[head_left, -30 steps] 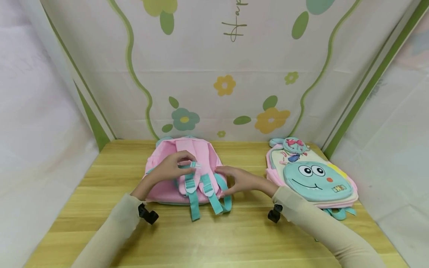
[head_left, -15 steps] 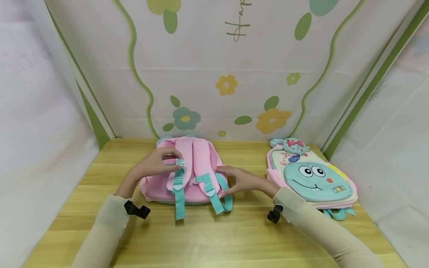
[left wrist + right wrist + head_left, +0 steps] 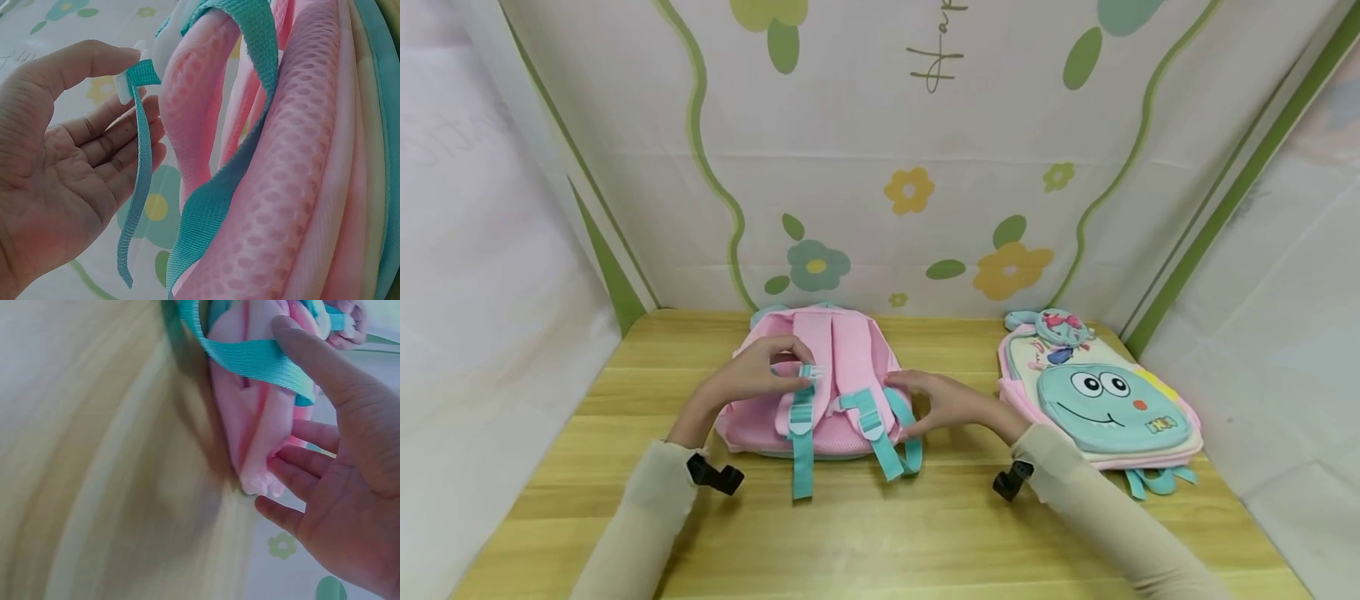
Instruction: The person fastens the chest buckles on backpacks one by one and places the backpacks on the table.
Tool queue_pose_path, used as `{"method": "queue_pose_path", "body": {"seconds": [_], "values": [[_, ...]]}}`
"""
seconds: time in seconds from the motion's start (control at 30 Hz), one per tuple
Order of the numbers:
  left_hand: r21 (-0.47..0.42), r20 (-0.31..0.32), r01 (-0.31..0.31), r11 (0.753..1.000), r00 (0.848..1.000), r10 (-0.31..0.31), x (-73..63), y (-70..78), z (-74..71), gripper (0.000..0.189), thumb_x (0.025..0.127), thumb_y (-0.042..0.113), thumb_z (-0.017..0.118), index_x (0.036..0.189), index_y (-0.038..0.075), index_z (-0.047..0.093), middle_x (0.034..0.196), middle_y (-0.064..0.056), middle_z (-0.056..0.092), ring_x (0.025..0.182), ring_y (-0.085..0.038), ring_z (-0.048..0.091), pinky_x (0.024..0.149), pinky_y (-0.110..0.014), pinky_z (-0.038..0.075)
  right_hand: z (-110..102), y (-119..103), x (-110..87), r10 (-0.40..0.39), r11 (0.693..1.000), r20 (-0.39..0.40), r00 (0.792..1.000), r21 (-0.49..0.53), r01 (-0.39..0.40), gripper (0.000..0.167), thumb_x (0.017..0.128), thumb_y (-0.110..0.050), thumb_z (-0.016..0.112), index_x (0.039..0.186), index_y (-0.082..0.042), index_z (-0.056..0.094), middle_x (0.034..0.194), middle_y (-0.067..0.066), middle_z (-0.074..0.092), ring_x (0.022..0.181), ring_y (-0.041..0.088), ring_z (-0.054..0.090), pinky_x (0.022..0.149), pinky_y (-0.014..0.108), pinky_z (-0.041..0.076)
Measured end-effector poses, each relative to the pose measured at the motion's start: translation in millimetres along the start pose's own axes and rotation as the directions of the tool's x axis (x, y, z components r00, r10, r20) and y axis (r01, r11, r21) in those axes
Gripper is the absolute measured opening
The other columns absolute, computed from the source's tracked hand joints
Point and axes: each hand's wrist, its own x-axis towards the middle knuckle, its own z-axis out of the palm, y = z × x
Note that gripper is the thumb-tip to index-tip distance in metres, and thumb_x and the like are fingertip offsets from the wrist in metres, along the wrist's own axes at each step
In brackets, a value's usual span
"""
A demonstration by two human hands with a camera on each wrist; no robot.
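Observation:
A pink backpack (image 3: 745, 425) lies with its shoulder straps (image 3: 852, 350) facing up. My left hand (image 3: 748, 371) pinches a white plastic buckle (image 3: 816, 372) on a short teal strap between thumb and fingers. In the left wrist view that buckle (image 3: 125, 87) sits at the thumb tip, and a loose teal webbing end (image 3: 142, 169) hangs below it. At the bag's right side, my right hand (image 3: 946, 400) rests with fairly straight fingers. The right wrist view has its thumb by a teal webbing loop (image 3: 256, 359) and fingertips against the pink side fabric (image 3: 250, 431).
A second backpack (image 3: 1108, 408), with a teal smiling-face pocket and a small round pouch (image 3: 1063, 327), lies on the table's right. The wooden table (image 3: 880, 533) meets a flower-printed cloth backdrop (image 3: 865, 108) behind. Black cameras are strapped to both wrists.
My left hand has carried the buckle and its strap leftward, away from the other strap, then slightly back right. The right hand has stayed at the bag's side.

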Motion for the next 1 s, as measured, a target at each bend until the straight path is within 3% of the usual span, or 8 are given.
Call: {"method": "queue_pose_path", "body": {"seconds": [0.23, 0.43, 0.7, 1.0], "values": [[-0.011, 0.01, -0.004, 1.0, 1.0, 0.004, 2.8, -2.7, 1.7, 0.019, 0.086, 0.016, 0.082, 0.098, 0.015, 0.068, 0.101, 0.0, 0.069, 0.105, -0.02, 0.061, 0.109, -0.053, 0.043, -13.7, -6.4, -0.6, 0.036, 0.999, 0.021, 0.999, 0.027, -0.037, 0.089, 0.08, -0.044, 0.087, 0.152, -0.01, 0.047, 0.158, 0.007, 0.046, 0.149, 0.03, 0.04, 0.12, 0.051, 0.034], [-0.003, 0.017, -0.025, 1.0, 1.0, 0.025, 5.2, -5.1, 4.0, 0.021, 0.086, 0.015, 0.082, 0.1, 0.012, 0.066, 0.103, -0.002, 0.067, 0.107, -0.022, 0.059, 0.103, -0.054, 0.044, -29.5, -16.8, -1.0, 0.062, 0.995, -0.016, 0.998, 0.084, -0.06, 0.083, 0.083, -0.039, 0.085, 0.152, -0.011, 0.047, 0.157, 0.004, 0.048, 0.148, 0.029, 0.041, 0.119, 0.053, 0.035], [0.008, -0.002, -0.069, 0.998, 0.998, 0.069, 6.4, -6.8, 10.5, 0.022, 0.086, 0.013, 0.081, 0.1, 0.012, 0.064, 0.105, -0.003, 0.066, 0.106, -0.024, 0.058, 0.098, -0.051, 0.046, -36.6, -35.8, 9.6, 0.013, 0.994, -0.142, 0.99, 0.11, 0.003, 0.078, 0.084, -0.038, 0.084, 0.151, -0.015, 0.05, 0.154, 0.002, 0.051, 0.146, 0.026, 0.044, 0.117, 0.052, 0.038], [0.07, -0.022, -0.11, 0.992, 0.994, 0.111, 8.1, -8.8, 18.3, 0.019, 0.085, 0.013, 0.082, 0.096, 0.014, 0.067, 0.104, -0.001, 0.065, 0.105, -0.021, 0.058, 0.098, -0.05, 0.047, -17.9, -53.0, 30.0, -0.057, 0.986, -0.242, 0.969, 0.14, 0.093, 0.065, 0.086, -0.03, 0.084, 0.142, -0.009, 0.059, 0.146, 0.005, 0.059, 0.139, 0.024, 0.052, 0.114, 0.049, 0.043]]}}
